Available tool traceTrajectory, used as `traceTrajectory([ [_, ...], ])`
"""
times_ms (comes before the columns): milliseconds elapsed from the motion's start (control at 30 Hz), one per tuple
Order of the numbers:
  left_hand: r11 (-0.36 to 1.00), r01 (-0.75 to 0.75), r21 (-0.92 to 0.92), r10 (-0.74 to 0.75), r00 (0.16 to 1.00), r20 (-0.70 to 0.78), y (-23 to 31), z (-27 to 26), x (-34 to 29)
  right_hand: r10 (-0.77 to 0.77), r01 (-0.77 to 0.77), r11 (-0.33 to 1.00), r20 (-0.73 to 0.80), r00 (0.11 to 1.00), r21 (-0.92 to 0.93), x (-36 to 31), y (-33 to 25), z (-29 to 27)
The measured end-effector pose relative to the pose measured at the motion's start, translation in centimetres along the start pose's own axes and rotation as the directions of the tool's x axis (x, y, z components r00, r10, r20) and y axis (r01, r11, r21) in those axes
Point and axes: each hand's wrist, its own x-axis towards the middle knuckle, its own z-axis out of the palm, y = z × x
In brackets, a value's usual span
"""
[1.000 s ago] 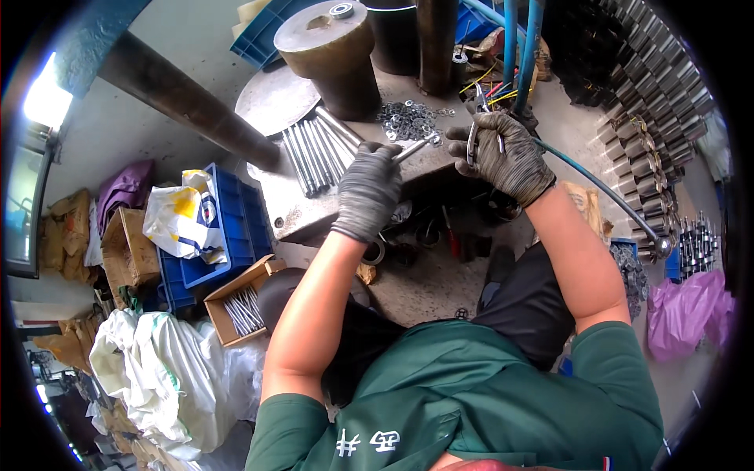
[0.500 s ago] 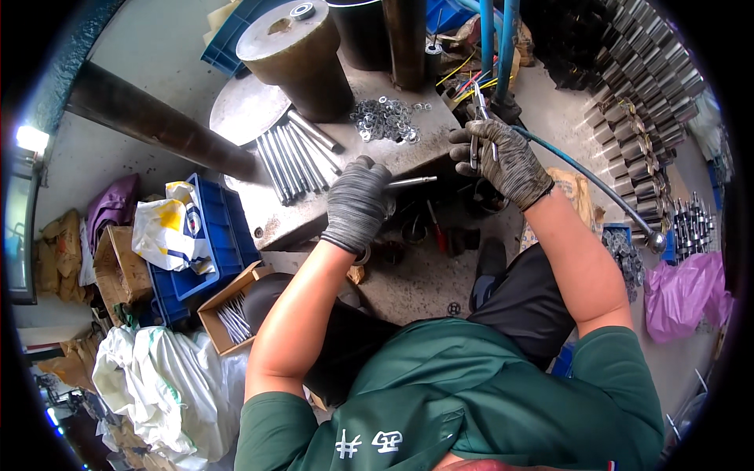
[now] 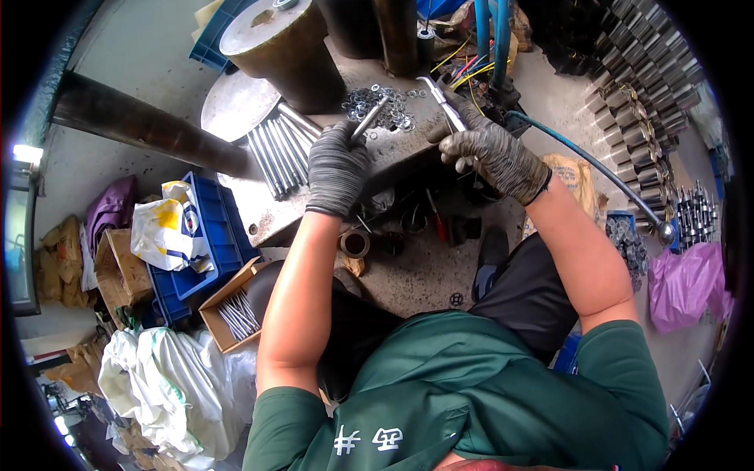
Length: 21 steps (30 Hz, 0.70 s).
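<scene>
My left hand (image 3: 338,169), in a grey knit glove, is closed around a slim metal rod (image 3: 372,116) whose end points up and right. My gloved right hand (image 3: 495,157) grips metal pliers (image 3: 442,102) with a thin bent nose, tilted toward the worktable. The pliers' tip stands apart from the rod. Beyond the hands, a heap of small metal rings (image 3: 393,110) lies on the metal worktable (image 3: 263,212). Several similar rods (image 3: 275,157) are laid side by side on the table, just left of my left hand.
A thick round metal block (image 3: 287,51) and upright columns stand at the table's back. Blue crates (image 3: 216,235) and an open carton of rods (image 3: 236,318) are at the left. A blue hose (image 3: 589,169) crosses on the right, near stacked metal cylinders (image 3: 628,141).
My left hand has turned the rod from nearly level to pointing upward and shifted slightly left. The pliers have tipped left, their nose now lower and nearer the rings.
</scene>
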Motion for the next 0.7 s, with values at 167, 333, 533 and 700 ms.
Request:
traceTrajectory([
  [167,0.896,0.234,-0.377,-0.227,0.972,0.063,-0.7,-0.9,0.4,-0.156,0.108,0.794,-0.028,0.987,-0.599,-0.7,-0.2,1.7],
  [333,0.298,0.545,-0.784,-0.397,0.817,0.417,1.7,-3.6,-0.9,-0.607,0.378,0.112,0.239,0.758,-0.919,-0.6,0.0,2.4],
  [533,0.022,0.656,-0.755,-0.421,0.691,0.588,1.3,-3.9,-1.8,-0.561,0.411,-0.010,0.345,0.752,-0.912,-0.3,0.0,3.8],
  [700,0.014,0.673,-0.740,-0.384,0.687,0.617,1.6,-4.5,-2.3,-0.609,0.465,-0.045,0.393,0.689,-0.884,0.1,-0.1,4.3],
])
